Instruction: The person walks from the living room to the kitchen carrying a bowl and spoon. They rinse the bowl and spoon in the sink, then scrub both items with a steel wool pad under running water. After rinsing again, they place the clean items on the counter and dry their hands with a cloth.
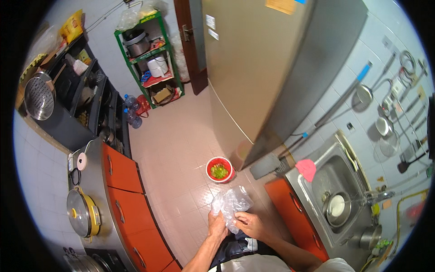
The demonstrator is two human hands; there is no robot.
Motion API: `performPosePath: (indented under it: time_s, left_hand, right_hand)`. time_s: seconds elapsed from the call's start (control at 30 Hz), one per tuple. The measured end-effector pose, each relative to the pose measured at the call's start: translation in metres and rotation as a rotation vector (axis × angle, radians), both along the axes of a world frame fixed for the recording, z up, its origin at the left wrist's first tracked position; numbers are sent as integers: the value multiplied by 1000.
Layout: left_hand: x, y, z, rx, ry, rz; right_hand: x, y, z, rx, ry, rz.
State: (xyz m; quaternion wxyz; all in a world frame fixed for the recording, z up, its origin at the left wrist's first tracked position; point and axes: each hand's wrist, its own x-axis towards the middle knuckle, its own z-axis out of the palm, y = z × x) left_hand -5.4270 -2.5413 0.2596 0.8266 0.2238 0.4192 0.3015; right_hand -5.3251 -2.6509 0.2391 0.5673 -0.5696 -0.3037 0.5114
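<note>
A clear plastic bag [238, 200] is bunched up in front of my body, low in the view. My left hand [218, 224] grips its left side near the bottom. On the right side of the bag, my right hand [248, 224] pinches the film between thumb and fingers. Beyond the bag, a red and white bucket [209, 171] stands on the tiled floor and holds green vegetable scraps [219, 171].
To the right, a steel sink [328, 170] holds a metal bowl [345, 217], with a pink cloth [307, 169] on its edge. A tall refrigerator [244, 74] stands ahead. Orange cabinets [125, 170] line the left, below a yellow lidded pan [79, 213].
</note>
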Motion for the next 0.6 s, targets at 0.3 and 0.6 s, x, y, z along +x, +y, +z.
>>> performPosePath:
  time_s: [0.3, 0.6]
  left_hand:
    - [17, 163, -3, 322, 432, 129]
    - [3, 327, -1, 155, 98, 140]
  right_hand:
    - [47, 172, 34, -55, 230, 18]
    - [39, 366, 29, -117, -158, 179]
